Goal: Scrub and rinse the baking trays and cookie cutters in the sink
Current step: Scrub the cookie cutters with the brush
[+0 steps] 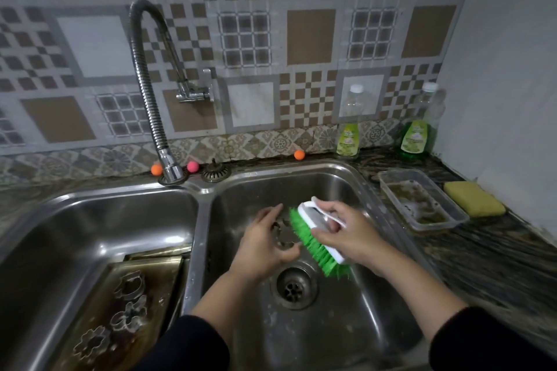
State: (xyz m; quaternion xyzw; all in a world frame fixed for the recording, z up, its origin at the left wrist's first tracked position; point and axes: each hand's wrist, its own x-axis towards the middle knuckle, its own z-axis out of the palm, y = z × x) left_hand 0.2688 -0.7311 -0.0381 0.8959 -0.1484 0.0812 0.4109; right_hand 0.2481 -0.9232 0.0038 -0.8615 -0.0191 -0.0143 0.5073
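Observation:
Over the right sink basin [355, 325], my left hand [265, 247] holds a metal cookie cutter [283, 233] between thumb and fingers. My right hand [346, 232] grips the white handle of a scrub brush [316, 242], whose green bristles press against the cutter. In the left basin [90, 220], stacked baking trays [156, 268] lie tilted, smeared brown. Three cookie cutters [129, 315] rest on the top tray.
A flexible tap [150, 105] ends over the divider between the basins. Two soap bottles [349, 126] stand at the back right. A dirty plastic container [422, 199] and a yellow sponge [473, 199] lie on the right counter. The drain [294, 288] sits below my hands.

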